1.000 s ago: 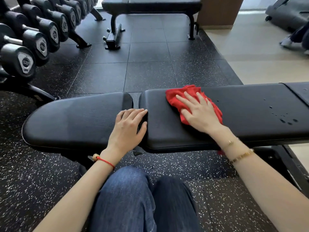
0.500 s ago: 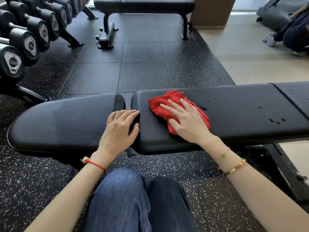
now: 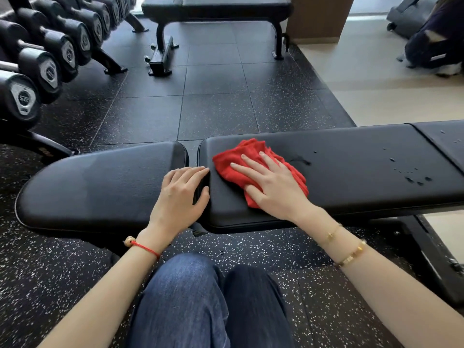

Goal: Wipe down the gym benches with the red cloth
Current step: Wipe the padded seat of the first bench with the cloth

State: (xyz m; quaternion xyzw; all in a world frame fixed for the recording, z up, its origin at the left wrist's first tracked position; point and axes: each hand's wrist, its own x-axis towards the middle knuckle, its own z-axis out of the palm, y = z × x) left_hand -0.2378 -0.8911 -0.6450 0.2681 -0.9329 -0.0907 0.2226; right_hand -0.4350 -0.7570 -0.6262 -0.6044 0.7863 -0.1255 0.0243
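We are pressing our flat, open right hand on the soft, light red cloth; left hand, fingers loosely curled, is resting on the table, holding nothing.

Under our right hand we feel the red cloth, a soft, matt terry weave, crumpled into folds. Beneath it the bench pad is black vinyl, smooth with a fine grain and a dull sheen; to the right of that hand, water droplets bead glossy on it. Under our left hand the seat pad has the same leathery finish. Below our wrists the floor looks like rough matt rubber, speckled white. Far left of our left hand, the dumbbells look like matt black rubber with metal handles.
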